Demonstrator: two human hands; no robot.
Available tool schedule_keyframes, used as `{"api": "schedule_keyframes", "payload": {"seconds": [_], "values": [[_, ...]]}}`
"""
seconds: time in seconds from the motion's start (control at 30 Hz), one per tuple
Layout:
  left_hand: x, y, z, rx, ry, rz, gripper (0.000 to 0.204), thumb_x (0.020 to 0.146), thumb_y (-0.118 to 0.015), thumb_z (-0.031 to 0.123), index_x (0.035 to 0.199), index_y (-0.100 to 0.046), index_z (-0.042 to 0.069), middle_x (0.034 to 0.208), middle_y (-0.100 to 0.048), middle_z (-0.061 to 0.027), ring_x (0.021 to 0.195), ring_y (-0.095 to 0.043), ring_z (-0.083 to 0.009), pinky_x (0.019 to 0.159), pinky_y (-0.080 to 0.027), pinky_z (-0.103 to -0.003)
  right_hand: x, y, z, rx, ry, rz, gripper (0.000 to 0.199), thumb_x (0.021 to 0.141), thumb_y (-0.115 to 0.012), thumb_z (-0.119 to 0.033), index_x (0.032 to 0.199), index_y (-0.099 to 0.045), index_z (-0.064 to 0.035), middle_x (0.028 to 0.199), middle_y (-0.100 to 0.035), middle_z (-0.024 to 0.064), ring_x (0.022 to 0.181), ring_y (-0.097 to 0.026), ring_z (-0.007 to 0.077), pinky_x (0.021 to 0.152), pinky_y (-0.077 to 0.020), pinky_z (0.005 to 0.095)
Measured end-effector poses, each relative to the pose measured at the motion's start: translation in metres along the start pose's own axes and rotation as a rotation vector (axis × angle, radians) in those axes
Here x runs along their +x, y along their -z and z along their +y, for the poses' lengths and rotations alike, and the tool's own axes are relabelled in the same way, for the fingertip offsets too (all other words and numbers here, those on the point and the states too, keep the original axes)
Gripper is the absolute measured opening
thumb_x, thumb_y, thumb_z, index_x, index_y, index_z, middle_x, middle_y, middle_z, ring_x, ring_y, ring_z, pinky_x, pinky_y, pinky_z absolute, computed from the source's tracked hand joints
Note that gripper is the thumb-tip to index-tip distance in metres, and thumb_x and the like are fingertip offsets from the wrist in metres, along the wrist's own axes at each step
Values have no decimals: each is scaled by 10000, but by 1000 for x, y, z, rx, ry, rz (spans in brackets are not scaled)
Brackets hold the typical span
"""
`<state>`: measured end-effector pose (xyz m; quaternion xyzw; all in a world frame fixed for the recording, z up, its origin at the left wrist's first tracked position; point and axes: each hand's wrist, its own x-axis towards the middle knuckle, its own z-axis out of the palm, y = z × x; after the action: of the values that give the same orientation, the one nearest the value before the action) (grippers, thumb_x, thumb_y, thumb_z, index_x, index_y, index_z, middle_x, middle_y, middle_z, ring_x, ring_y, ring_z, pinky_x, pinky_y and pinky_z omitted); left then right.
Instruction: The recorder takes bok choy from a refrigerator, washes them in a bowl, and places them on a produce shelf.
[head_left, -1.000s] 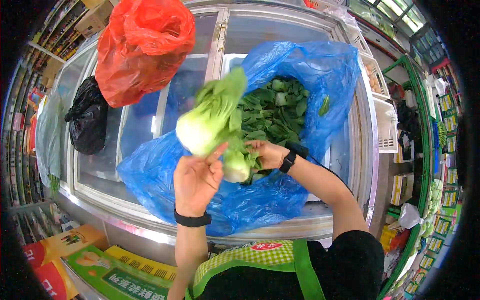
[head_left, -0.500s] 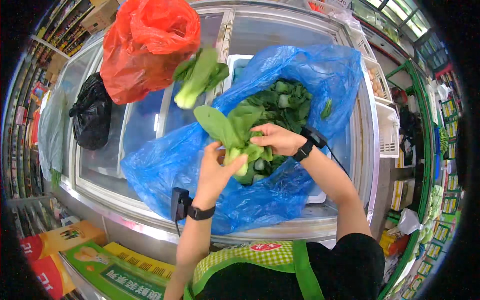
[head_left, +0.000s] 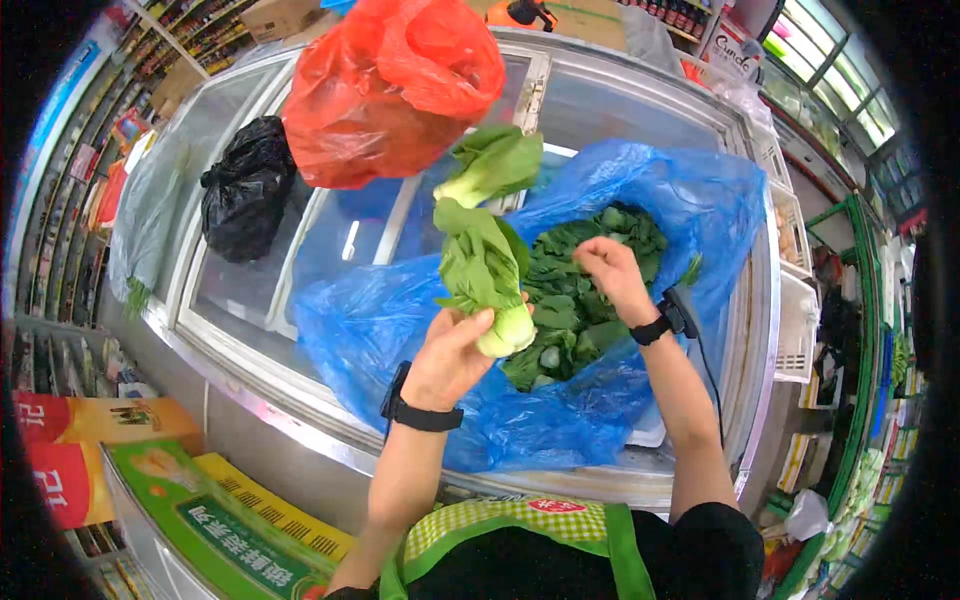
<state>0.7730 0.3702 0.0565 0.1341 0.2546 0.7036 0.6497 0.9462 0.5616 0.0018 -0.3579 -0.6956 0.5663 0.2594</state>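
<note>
My left hand [head_left: 452, 352] is closed around the pale base of a head of bok choy [head_left: 482, 262], whose green leaves point up and to the left. My right hand [head_left: 615, 276] hovers over the leafy greens [head_left: 560, 335], its fingertips pinched together; whatever may be between them is too small to make out. These greens fill an open blue plastic bag [head_left: 380, 330] spread over a chest freezer. Another bok choy [head_left: 495, 168] lies just beyond the bag's far left edge, apart from both hands.
A red plastic bag [head_left: 390, 95] and a tied black bag [head_left: 247, 188] sit on the freezer's glass lids at the far left. White plastic baskets [head_left: 795, 330] line its right side. Printed cartons [head_left: 215, 530] stand at the lower left.
My right hand has let go of the bok choy and moved off to the right. In my left hand the bok choy has tilted, its base now toward the right. The view has shifted.
</note>
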Motion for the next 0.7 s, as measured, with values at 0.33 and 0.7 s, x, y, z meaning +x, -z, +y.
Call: {"api": "schedule_keyframes", "payload": {"seconds": [0.33, 0.7], "values": [[-18, -10, 42, 71, -245, -9, 640, 729, -610, 61, 1309, -364, -56, 1241, -504, -197, 1133, -513, -329, 978, -415, -449, 73, -77, -82, -868, 613, 95, 271, 769, -601, -71, 1038, -620, -99, 1166, -580, 81, 824, -633, 286, 689, -514, 370], [-144, 96, 153, 1123, -655, 953, 435, 756, -702, 91, 1134, -536, -45, 978, -638, -107, 830, -609, -155, 707, -483, -280, 123, -138, -108, -1541, 568, -171, 368, 666, -624, -63, 1024, -538, -63, 988, -554, 195, 746, -637, 339, 598, -512, 450]]}}
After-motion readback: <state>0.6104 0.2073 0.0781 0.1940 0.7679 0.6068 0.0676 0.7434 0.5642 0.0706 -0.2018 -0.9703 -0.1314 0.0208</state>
